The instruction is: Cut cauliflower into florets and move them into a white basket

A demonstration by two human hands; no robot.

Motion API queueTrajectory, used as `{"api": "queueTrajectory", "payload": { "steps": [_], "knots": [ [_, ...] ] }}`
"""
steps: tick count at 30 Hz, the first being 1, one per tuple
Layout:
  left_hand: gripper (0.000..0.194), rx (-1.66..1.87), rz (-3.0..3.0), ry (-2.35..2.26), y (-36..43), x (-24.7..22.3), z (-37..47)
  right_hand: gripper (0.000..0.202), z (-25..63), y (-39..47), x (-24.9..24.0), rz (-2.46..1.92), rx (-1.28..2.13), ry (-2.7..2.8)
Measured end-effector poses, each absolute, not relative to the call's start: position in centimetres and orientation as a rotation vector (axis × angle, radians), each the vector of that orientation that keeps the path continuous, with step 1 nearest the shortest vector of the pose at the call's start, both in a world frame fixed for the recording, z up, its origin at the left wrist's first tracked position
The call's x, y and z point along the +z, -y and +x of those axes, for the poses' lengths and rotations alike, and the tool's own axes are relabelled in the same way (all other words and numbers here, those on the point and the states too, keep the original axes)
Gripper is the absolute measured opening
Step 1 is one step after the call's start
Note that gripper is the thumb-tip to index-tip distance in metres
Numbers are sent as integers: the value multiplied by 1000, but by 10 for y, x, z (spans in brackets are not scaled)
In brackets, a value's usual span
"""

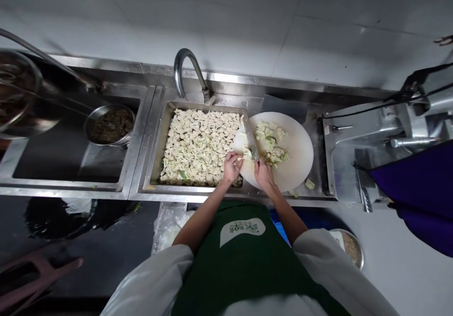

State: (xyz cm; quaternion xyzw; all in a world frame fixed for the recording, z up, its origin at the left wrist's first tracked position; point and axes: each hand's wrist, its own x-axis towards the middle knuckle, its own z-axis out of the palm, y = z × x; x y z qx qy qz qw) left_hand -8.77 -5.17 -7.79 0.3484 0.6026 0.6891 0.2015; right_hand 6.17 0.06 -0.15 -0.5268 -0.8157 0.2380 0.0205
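Observation:
My right hand (262,173) is closed round the handle of a cleaver (250,137), whose wide blade stands over the left part of a round white cutting board (300,153). My left hand (232,166) is closed on a pale cauliflower piece (246,153) just left of the blade. Green-white cauliflower chunks (271,146) lie on the board right of the cleaver. The board overlaps the right edge of a sink basin filled with cut cauliflower florets (201,141).
A curved faucet (187,59) rises behind the florets. Left is another sink with a metal bowl (109,125) of dark food. A metal slicing machine (375,137) stands right of the board. Small scraps (309,184) lie near the counter's front edge.

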Motion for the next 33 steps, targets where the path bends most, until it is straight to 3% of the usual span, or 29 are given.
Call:
{"api": "queueTrajectory", "payload": {
  "steps": [10,17,33],
  "knots": [
    [11,1943,1000,-1652,34,-78,-110,35,81,-15,8,-1305,585,2657],
    [5,1874,1128,-1702,41,-80,-111,31,54,-35,5,-1385,620,2806],
    [10,1772,1022,-1679,61,-79,-96,34,42,-8,3,-1528,776,2551]
  ]
}}
